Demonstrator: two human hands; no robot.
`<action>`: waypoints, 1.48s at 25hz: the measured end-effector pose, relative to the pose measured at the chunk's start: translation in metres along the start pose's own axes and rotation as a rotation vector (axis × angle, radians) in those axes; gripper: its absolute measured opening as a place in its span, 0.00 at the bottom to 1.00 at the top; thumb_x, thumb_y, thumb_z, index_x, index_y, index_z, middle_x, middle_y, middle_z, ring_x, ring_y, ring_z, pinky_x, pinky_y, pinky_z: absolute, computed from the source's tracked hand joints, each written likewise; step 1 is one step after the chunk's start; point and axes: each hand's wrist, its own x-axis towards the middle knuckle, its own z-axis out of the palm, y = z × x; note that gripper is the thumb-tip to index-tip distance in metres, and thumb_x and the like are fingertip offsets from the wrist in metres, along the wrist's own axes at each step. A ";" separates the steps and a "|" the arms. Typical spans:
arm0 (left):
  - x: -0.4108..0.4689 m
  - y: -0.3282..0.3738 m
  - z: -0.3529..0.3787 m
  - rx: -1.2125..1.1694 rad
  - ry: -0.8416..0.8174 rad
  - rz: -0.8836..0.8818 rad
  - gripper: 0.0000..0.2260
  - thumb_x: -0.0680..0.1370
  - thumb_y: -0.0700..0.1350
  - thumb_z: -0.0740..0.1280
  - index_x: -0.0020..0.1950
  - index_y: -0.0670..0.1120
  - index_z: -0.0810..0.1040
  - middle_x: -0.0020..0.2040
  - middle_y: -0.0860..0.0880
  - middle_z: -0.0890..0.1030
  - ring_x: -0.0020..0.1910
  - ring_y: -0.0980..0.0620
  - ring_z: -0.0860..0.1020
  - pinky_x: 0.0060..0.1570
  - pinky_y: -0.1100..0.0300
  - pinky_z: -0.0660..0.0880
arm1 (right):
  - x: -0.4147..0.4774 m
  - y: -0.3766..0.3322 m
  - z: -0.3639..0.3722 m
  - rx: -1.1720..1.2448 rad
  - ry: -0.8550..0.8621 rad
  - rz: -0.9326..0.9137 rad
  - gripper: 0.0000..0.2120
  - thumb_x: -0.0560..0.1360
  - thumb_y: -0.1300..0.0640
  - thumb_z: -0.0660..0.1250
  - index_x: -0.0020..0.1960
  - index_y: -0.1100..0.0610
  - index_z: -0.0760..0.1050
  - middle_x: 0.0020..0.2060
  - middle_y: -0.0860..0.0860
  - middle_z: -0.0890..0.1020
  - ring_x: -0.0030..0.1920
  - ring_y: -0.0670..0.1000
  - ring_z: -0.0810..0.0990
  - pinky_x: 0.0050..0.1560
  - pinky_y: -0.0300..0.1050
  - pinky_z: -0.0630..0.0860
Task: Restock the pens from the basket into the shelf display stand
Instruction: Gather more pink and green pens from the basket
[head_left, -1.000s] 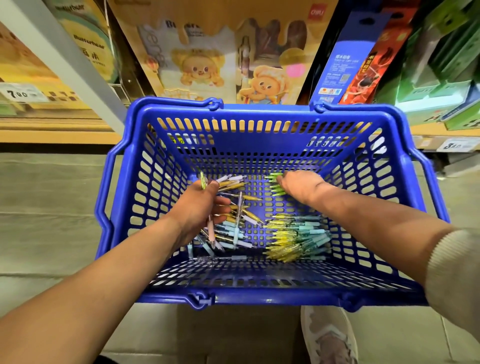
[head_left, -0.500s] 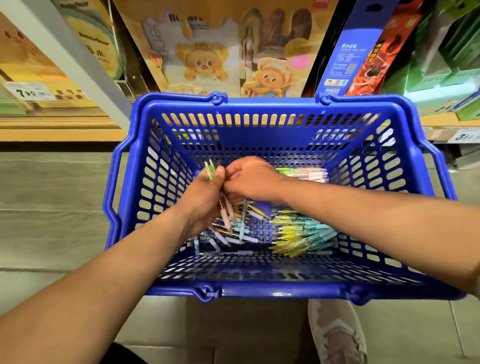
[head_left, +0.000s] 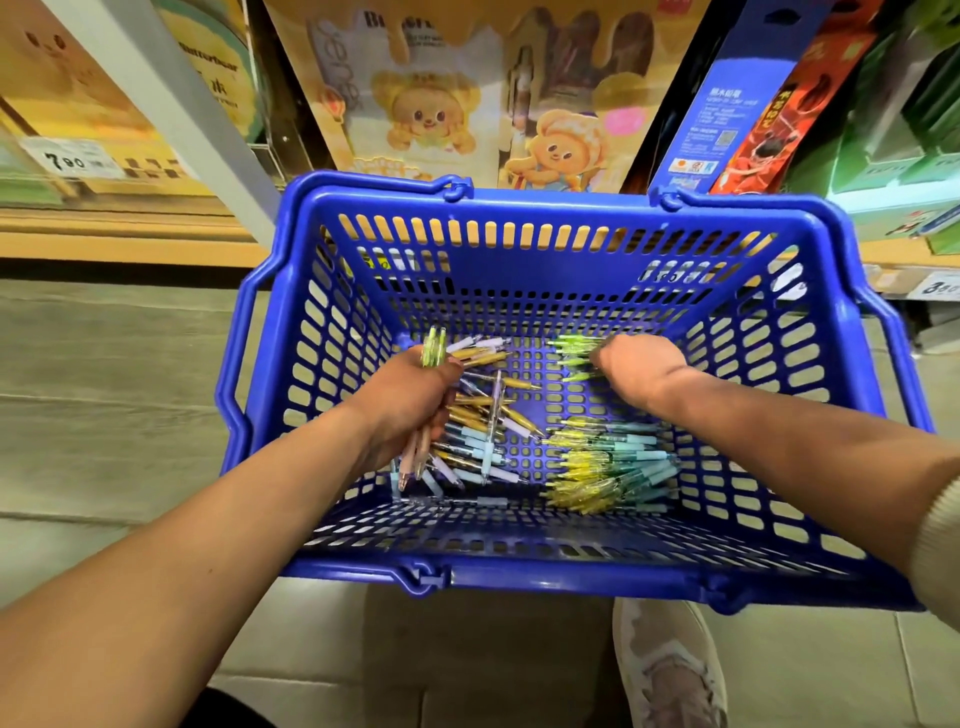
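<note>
A blue plastic basket (head_left: 519, 579) stands on the floor below me. Loose pens lie on its bottom: a mixed yellow, lilac and pale blue pile (head_left: 485, 415) at the left, a neat yellow-green row (head_left: 608, 467) at the right. My left hand (head_left: 410, 400) grips a small bunch of pens; green caps stick out above the fist and pink barrels (head_left: 415, 457) below it. My right hand (head_left: 636, 364) is down at the far right of the basket floor, fingers on several green pens (head_left: 574, 351). The shelf display stand (head_left: 447, 104) with cartoon bear art rises behind the basket.
Wooden shelf edges with price tags (head_left: 67, 161) run left and right of the stand. Blue (head_left: 727, 104), red and green boxes fill the shelf at the right. A grey upright post (head_left: 171, 104) slants at the left. My shoe (head_left: 670, 670) is on the tiled floor under the basket.
My right hand left my left hand and went back to the far right of the basket, onto the green pens. My left hand still grips its bunch.
</note>
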 end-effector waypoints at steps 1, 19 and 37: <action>0.000 0.000 -0.001 0.011 0.000 -0.005 0.11 0.84 0.46 0.64 0.59 0.39 0.70 0.32 0.50 0.72 0.24 0.54 0.70 0.25 0.60 0.72 | 0.000 0.000 0.003 -0.030 0.004 -0.007 0.20 0.79 0.70 0.60 0.66 0.55 0.74 0.54 0.54 0.82 0.49 0.58 0.83 0.38 0.49 0.75; 0.001 -0.002 0.007 -0.182 0.065 -0.046 0.12 0.86 0.48 0.58 0.57 0.39 0.73 0.43 0.39 0.85 0.40 0.40 0.83 0.49 0.37 0.81 | -0.044 -0.104 -0.063 1.351 -0.070 -0.459 0.04 0.77 0.50 0.72 0.49 0.49 0.83 0.41 0.47 0.88 0.41 0.44 0.87 0.51 0.47 0.83; 0.000 -0.002 -0.002 -0.045 0.190 -0.031 0.07 0.82 0.38 0.65 0.45 0.39 0.77 0.30 0.45 0.76 0.22 0.53 0.69 0.21 0.62 0.69 | 0.011 -0.011 0.006 -0.052 0.049 0.020 0.13 0.79 0.68 0.63 0.59 0.57 0.80 0.54 0.53 0.83 0.51 0.58 0.84 0.38 0.50 0.75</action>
